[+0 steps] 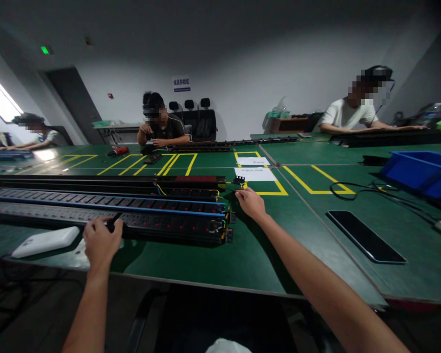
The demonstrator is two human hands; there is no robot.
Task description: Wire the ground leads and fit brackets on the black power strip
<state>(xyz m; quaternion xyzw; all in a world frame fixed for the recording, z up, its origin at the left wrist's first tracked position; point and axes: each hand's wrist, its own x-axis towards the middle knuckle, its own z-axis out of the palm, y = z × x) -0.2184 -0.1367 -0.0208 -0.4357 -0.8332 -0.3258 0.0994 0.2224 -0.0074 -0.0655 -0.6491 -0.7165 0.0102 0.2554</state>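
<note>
At the table [264, 255], left hand [102, 240] rests on strip [161, 223] (right hand [250, 203] touches wires [242, 185]).

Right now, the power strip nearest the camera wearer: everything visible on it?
The power strip is a long, black, metal-looking bar lying flat on the green table, running off the picture's left. Its top carries a row of dark sockets with red dots. At its right end yellow wires show. The left hand rests at its near edge, closed on a small dark object.
</note>
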